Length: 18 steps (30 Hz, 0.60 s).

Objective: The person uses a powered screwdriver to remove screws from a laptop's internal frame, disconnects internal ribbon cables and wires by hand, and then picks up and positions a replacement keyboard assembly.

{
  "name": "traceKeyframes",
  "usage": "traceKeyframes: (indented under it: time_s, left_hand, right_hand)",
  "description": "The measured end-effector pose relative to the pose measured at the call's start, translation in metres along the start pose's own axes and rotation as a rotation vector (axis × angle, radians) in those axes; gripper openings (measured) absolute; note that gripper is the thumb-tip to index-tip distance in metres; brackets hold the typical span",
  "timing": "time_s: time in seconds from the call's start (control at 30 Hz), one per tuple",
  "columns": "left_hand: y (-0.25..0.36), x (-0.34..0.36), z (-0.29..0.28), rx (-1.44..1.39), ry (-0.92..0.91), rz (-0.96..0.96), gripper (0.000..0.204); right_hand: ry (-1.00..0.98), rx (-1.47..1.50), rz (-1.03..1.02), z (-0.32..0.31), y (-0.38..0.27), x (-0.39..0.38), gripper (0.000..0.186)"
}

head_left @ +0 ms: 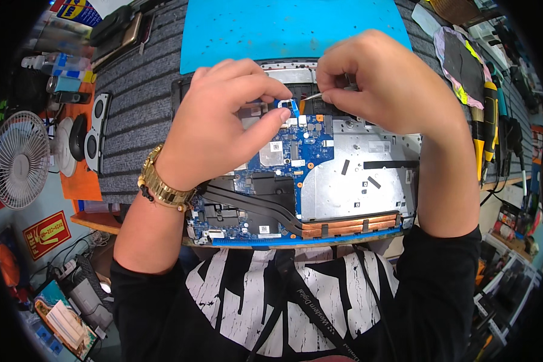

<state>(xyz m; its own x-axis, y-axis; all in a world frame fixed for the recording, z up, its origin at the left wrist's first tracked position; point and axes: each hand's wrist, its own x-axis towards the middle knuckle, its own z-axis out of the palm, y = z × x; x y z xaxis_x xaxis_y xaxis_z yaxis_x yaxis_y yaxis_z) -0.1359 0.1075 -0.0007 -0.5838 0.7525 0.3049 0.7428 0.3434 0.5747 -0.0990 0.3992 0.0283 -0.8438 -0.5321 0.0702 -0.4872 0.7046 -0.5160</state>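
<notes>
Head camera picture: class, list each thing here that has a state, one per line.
Opened laptop with blue circuit board: back cover off, insides exposed.
Small blue-tabbed flat cable: pinched by left hand.
Right hand: gripping thin metal tool.
White desk fan: blades look still.

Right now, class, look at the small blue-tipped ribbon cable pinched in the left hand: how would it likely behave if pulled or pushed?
The ribbon cable looks thin and flat, so probably floppy and very light. Held between the left hand's fingers, it seems small and easy to crease or tear. Its other end runs toward the blue circuit board, so a hard tug might damage it.
</notes>
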Motion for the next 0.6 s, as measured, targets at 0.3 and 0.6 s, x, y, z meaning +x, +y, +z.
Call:
traceKeyframes:
  time_s: [0.3, 0.6]
  left_hand:
    - [0.008, 0.018, -0.001, -0.137, -0.033, -0.069, 0.018]
    - [0.004, 0.039, -0.009, 0.112, -0.115, 0.163, 0.017]
  right_hand:
    - [-0.029, 0.050, 0.059, -0.004, -0.001, 0.002, 0.009]
    - [0.012, 0.132, -0.028, -0.002, 0.007, 0.002, 0.008]
